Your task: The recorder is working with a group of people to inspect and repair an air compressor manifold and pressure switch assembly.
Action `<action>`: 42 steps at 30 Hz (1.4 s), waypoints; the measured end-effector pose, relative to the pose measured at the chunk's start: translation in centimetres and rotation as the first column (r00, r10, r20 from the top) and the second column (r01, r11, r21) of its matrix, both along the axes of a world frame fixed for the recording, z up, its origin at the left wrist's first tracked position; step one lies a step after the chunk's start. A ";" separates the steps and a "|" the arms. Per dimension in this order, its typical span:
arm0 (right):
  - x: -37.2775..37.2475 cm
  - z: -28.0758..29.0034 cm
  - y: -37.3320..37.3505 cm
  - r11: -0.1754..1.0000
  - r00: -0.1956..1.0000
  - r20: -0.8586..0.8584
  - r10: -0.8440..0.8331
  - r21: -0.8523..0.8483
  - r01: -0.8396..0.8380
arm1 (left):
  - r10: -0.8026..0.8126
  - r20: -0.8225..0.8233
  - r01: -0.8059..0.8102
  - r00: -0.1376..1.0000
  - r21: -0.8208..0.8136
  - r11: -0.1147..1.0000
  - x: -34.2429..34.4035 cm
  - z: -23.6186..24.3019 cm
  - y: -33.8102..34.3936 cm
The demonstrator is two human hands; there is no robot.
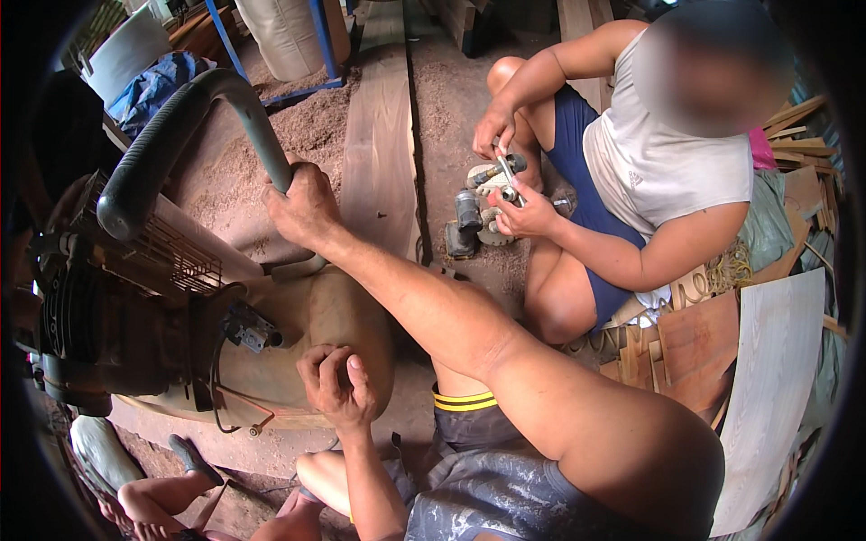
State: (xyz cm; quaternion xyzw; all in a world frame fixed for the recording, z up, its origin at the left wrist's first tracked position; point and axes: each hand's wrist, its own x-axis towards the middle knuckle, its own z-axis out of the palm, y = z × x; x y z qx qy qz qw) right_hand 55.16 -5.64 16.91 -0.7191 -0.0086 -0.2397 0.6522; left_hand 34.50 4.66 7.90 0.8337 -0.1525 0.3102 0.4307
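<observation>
My right arm reaches across to the upper left, and my right hand [305, 204] is wrapped round the lower end of a thick grey-green tube handle [167, 135]. The handle arches over an air compressor with a dusty tan tank [298, 338] and a dark motor and pump [113, 325]. Over the near end of the tank is my left hand [341, 386], fingers loosely bent and apart, with nothing in it. Whether it touches the tank I cannot tell. A small pressure switch or valve block [251, 326] sits on top of the tank.
At the right, a seated co-worker [667, 189] holds small metal parts [508, 180] in both hands. A dark power tool [465, 224] stands before them. A long plank [383, 135] lies beyond my right hand amid sawdust. Wood scraps [695, 347] lie right; another person's legs [167, 491] show lower left.
</observation>
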 end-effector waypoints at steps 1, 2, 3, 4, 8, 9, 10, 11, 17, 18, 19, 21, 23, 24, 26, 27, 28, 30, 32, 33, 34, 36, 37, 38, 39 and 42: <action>0.0 0.0 0.0 1.000 1.000 0.003 0.004 0.001 -0.004 | 0.002 0.002 -0.002 1.000 0.003 1.000 0.0 0.0 0.0; 0.0 0.0 0.0 1.000 1.000 -0.013 0.014 0.013 -0.014 | 0.003 0.003 -0.003 1.000 0.004 1.000 0.0 0.0 0.0; 0.0 0.0 -0.1 0.999 1.000 -0.018 0.021 0.028 -0.020 | -0.001 0.005 0.001 1.000 -0.002 1.000 0.0 0.0 0.0; 0.0 0.0 -0.1 0.999 0.999 -0.027 0.024 0.026 -0.024 | -0.008 0.001 0.008 1.000 -0.013 1.000 0.0 0.0 0.0; 0.1 -0.3 0.0 1.000 1.000 0.012 0.009 0.017 -0.010 | -0.004 0.002 0.004 1.000 -0.013 1.000 0.0 0.0 -0.1; 0.2 -0.4 0.1 1.000 0.999 0.048 -0.006 0.020 0.005 | 0.001 -0.006 -0.001 1.000 -0.015 1.000 0.0 0.0 -0.1; 0.3 -0.5 0.2 1.000 0.999 0.032 0.001 0.018 -0.001 | 0.003 -0.017 -0.003 1.000 -0.021 1.000 -0.1 0.0 -0.1; 0.4 -0.6 0.2 1.000 0.998 0.057 -0.005 0.017 0.004 | 0.015 -0.014 -0.016 1.000 -0.017 1.000 0.0 -0.1 -0.1; 0.7 -0.9 0.1 1.000 0.998 0.067 0.018 0.001 -0.018 | 0.015 0.003 -0.015 1.000 -0.001 1.000 0.0 -0.1 0.0; 0.7 -0.9 0.1 1.000 0.998 0.063 0.027 0.002 -0.027 | 0.016 0.009 -0.016 1.000 0.000 1.000 0.0 -0.1 0.0; 0.7 -0.9 0.1 0.999 0.997 0.070 0.031 0.011 -0.032 | 0.015 0.007 -0.015 1.000 -0.007 1.000 0.0 -0.1 0.0; 0.6 -0.9 0.0 1.000 0.997 0.069 0.028 -0.003 -0.028 | 0.012 0.008 -0.012 1.000 -0.011 1.000 0.0 -0.2 0.0; 0.5 -0.9 0.1 1.000 0.996 0.081 0.021 -0.008 -0.020 | 0.007 0.003 -0.007 1.000 -0.023 1.000 0.0 -0.2 0.0; 0.5 -0.9 0.1 1.000 0.996 0.089 0.017 -0.011 -0.016 | 0.009 0.004 -0.009 1.000 -0.025 1.000 0.0 -0.2 0.0; 0.6 -0.9 0.1 1.000 0.995 0.098 0.013 -0.015 -0.011 | 0.011 0.005 -0.010 1.000 -0.028 1.000 0.0 -0.2 0.0; 0.6 -1.0 0.1 1.000 0.995 0.094 0.024 -0.003 -0.024 | 0.013 0.011 -0.013 1.000 -0.022 1.000 0.0 -0.2 0.0; 0.7 -1.0 0.1 0.999 0.994 0.107 0.030 0.015 -0.032 | 0.012 0.008 -0.012 1.000 -0.023 1.000 0.0 -0.1 0.0; 0.7 -1.1 0.1 1.000 0.993 0.117 0.023 -0.007 -0.022 | 0.015 0.017 -0.015 1.000 -0.015 1.000 0.0 -0.1 0.0; 0.7 -1.0 0.1 1.000 0.989 0.145 0.010 -0.022 -0.007 | 0.014 0.017 -0.014 1.000 -0.014 1.000 0.0 -0.1 0.0; 0.7 -1.0 0.1 1.000 0.991 0.133 0.017 -0.015 -0.015 | 0.015 0.015 -0.015 1.000 -0.013 1.000 0.0 0.0 0.0; 0.7 -0.9 0.1 1.000 0.992 0.127 0.021 -0.002 -0.021 | 0.014 0.006 -0.014 1.000 -0.019 1.000 0.0 0.0 0.0; 0.6 -0.8 0.1 1.000 0.993 0.112 0.028 0.001 -0.029 | 0.015 0.011 -0.015 1.000 -0.019 1.000 0.0 -0.1 0.1; 0.5 -0.7 0.0 0.999 0.993 0.112 0.030 0.018 -0.033 | 0.013 0.008 -0.013 1.000 -0.024 1.000 0.0 -0.1 0.1; 0.4 -0.7 0.0 0.999 0.994 0.103 0.035 0.013 -0.036 | 0.017 0.007 -0.017 1.000 -0.023 1.000 -0.1 -0.1 0.1; 0.3 -0.6 0.0 0.998 0.996 0.077 0.051 0.026 -0.053 | 0.020 0.002 -0.020 1.000 -0.019 1.000 -0.1 -0.1 0.1; 0.3 -0.5 0.0 0.998 0.996 0.061 0.058 0.032 -0.060 | 0.025 -0.005 -0.025 1.000 -0.020 0.999 -0.1 0.0 0.1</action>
